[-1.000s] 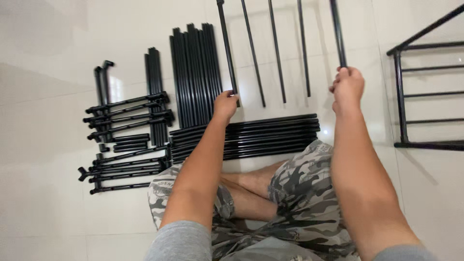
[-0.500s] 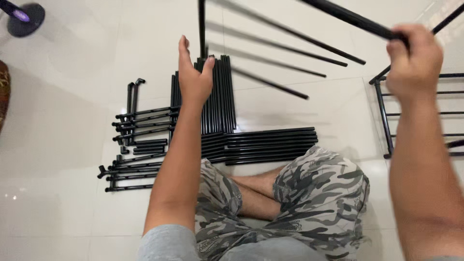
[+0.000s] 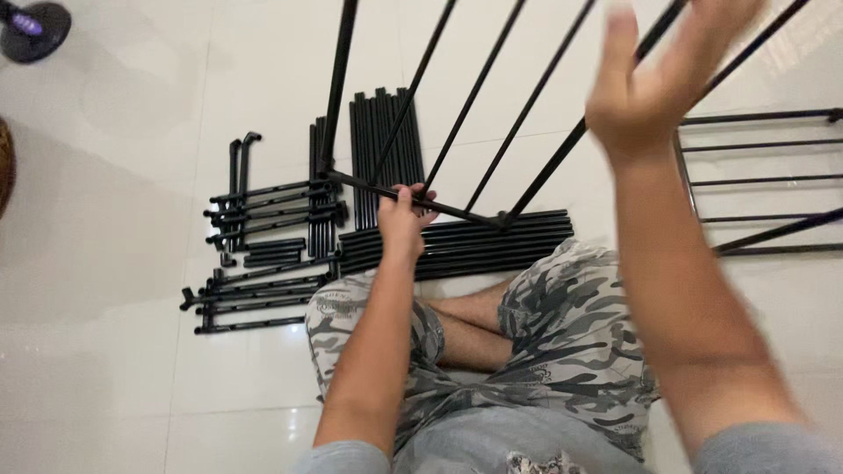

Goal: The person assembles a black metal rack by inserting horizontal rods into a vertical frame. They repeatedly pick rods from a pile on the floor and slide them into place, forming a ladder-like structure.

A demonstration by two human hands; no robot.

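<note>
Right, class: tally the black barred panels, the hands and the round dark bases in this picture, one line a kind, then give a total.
Panels: 2, the held panel and the floor panel
Hands: 2, the left hand and the right hand
Round base: 1
Total: 5
The loose tubes overlap too much to count.

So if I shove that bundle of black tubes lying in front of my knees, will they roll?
Probably: the tubes look round and smooth, lying loose on glossy tile, so they would likely roll and slide apart. They look rigid, probably metal, so they should not bend.
</note>
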